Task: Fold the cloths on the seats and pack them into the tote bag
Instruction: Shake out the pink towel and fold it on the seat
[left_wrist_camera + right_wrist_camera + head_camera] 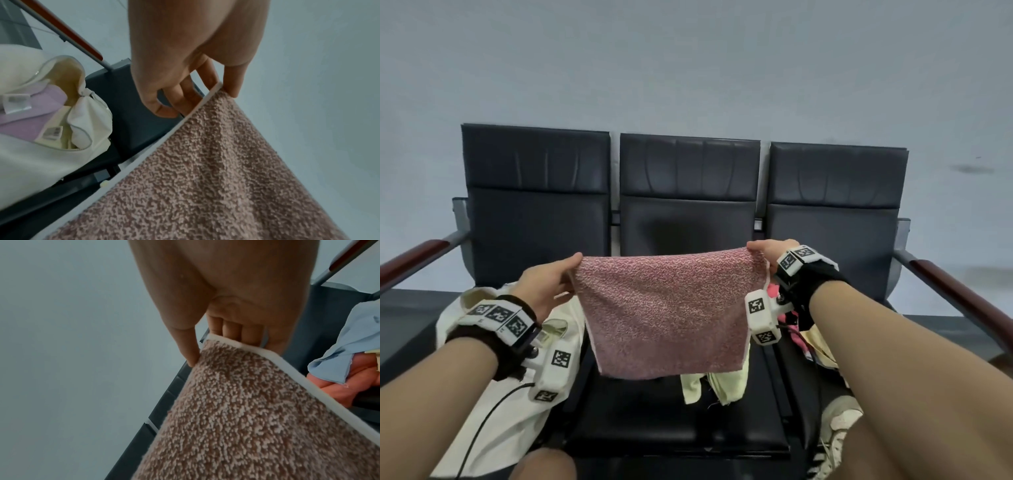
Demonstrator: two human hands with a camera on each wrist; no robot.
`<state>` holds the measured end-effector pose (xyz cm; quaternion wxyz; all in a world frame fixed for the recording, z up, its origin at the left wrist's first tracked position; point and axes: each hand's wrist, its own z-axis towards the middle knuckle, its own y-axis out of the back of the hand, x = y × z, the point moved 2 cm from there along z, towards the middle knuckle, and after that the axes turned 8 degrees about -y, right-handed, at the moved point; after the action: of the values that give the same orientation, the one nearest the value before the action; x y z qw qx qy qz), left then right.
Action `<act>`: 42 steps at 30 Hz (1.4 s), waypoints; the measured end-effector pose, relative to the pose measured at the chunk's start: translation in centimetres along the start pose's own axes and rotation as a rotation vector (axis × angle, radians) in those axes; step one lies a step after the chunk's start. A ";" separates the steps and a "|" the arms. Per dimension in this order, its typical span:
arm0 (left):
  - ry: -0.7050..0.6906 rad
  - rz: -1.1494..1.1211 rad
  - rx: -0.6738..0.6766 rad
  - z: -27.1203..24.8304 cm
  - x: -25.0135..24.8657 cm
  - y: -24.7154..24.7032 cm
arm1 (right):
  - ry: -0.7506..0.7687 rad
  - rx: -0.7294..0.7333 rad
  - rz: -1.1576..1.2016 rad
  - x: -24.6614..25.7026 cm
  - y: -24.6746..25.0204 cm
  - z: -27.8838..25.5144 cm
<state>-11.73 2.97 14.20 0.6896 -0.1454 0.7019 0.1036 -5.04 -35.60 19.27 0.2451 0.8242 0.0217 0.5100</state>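
Both hands, your left hand [548, 287] and right hand [774, 251], pinch the top corners of the pink cloth [667, 308] hanging above the middle seat [681, 428]; keep that edge taut and level, then bring corner to corner.

Nubbly terry cloth [667, 308]; smooth, faintly glossy leather-look seats [688, 171].

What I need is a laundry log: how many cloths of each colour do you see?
speckled pink cloth: 1
pale green cloth: 1
light blue cloth: 1
coral cloth: 1
pale yellow cloth: 1
lilac cloth: 1
cream cloth: 1
Total: 7
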 end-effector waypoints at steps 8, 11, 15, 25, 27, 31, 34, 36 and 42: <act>-0.043 -0.081 0.041 -1.3 -1.3 -1.5 | 0.017 0.041 -0.160 -0.5 0.9 -0.6; -0.059 -0.036 -0.073 -1.1 -1.3 -1.1 | 0.008 0.036 -0.225 -0.6 1.7 -0.9; -0.061 -0.102 -0.167 -1.1 -1.3 -0.7 | 0.029 0.161 -0.073 -1.3 2.4 -1.8; -0.100 -0.078 0.081 -1.5 -2.5 -0.3 | 0.144 -0.001 -0.124 -0.8 2.0 -1.7; -0.153 0.028 0.070 -1.8 -2.7 -0.2 | 0.196 -0.034 -0.186 -0.7 2.2 -2.2; -0.268 0.238 0.003 -2.8 -3.1 -0.2 | 0.244 -0.059 -0.208 -0.9 3.5 -3.2; -0.347 0.302 -0.028 -3.7 -3.6 -0.2 | 0.294 -0.100 -0.187 -0.9 4.5 -4.3; -0.374 0.326 -0.042 -3.7 -4.0 0.1 | 0.325 -0.120 -0.189 -1.0 4.9 -4.7; -0.431 0.449 -0.070 -2.9 -4.5 0.3 | 0.255 -0.153 -0.214 -0.1 3.6 -2.9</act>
<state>-14.51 2.52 18.76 0.7769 0.0151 0.5501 0.3060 -8.36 -37.67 21.83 0.3555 0.7246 0.1014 0.5816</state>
